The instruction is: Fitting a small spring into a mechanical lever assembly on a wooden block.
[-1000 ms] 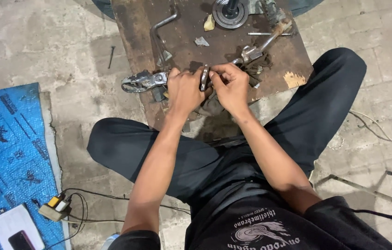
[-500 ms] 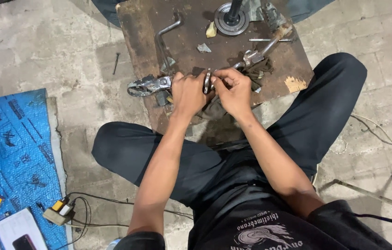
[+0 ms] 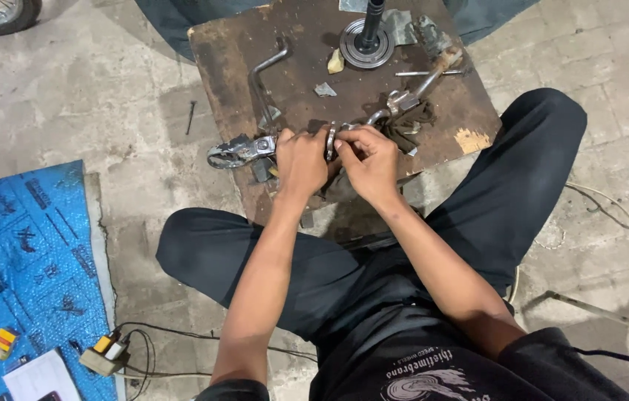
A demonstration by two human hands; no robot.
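On the worn board point(image 3: 255, 44), two hands' fingers point(image 3: 344, 145) clamp one metal ring point(image 3: 330, 141).

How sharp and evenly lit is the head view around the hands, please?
Head view: light is soft and even, with no hard glare; the left hand, right hand and small metal ring between them are reasonably sharp; the wooden board edges bow slightly.

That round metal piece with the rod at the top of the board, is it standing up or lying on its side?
Standing up. The round metal piece lies flat on the wooden board, and its dark rod points straight up toward the camera.
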